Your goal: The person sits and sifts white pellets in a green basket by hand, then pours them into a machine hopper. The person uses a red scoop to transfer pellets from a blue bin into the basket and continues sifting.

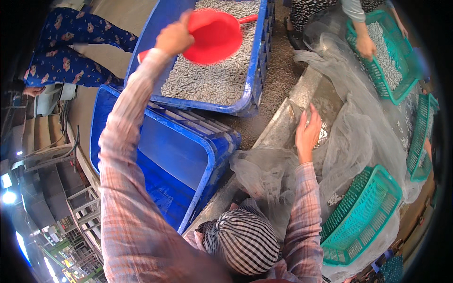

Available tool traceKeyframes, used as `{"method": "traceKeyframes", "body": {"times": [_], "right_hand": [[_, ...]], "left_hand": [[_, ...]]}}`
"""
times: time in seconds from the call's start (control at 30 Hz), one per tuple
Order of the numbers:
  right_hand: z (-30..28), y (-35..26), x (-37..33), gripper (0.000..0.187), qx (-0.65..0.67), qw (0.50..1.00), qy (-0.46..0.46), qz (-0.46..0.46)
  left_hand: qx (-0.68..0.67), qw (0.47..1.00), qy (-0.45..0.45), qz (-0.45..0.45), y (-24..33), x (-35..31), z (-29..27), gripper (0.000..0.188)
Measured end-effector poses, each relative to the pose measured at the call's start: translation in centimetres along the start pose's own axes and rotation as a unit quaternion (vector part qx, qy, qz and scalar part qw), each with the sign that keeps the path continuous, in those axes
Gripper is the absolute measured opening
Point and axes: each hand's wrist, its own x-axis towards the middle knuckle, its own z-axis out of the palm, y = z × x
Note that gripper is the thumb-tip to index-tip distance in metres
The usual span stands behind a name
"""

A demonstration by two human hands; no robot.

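My left hand [175, 38] grips the near-left side of a red plastic basin [214, 40], its fingers slightly smeared by motion. A red handle juts from the basin's right side, and another red end shows by my wrist. The basin is over a blue crate [155, 33] that holds a thick layer of small pale oval pieces [207, 85]. To the right, my right hand [308, 132] is open with nothing in it, fingers apart, above the wet edge of a shallow trough [328, 101]. White netting [351, 137] drapes around the trough beside that hand.
A second blue crate [175, 155] stands tilted nearer me. Green baskets [365, 217] line the right side. Another person's hand [365, 46] touches a green basket [396, 96] of pale pieces. Someone in blue patterned trousers [71, 47] stands left. Checked cloth [247, 238] fills the lower middle.
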Motion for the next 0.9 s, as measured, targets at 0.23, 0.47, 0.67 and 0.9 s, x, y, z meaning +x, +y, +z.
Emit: {"method": "traceKeyframes", "body": {"times": [0.23, 0.47, 0.67, 0.9], "right_hand": [[5.0, 5.2, -4.6, 0.050, -0.194, 0.979, -0.054, -0.041], [4.7, 5.0, -4.6, 0.053, -0.231, 0.971, -0.056, -0.031], [4.4, 4.3, -4.5, 0.054, -0.246, 0.967, -0.061, -0.026], [4.4, 4.0, -4.6, 0.053, -0.232, 0.972, -0.044, -0.020]], "left_hand": [[0.144, 0.987, -0.055, -0.053, -2.8, 2.5, 16.8, 0.059], [0.109, 0.993, 0.018, -0.039, -4.0, 6.6, 22.9, 0.058], [0.165, 0.985, -0.026, 0.043, -2.6, 6.2, 20.1, 0.069], [0.201, 0.941, -0.208, 0.173, 0.6, 1.1, 14.3, 0.076]]}}
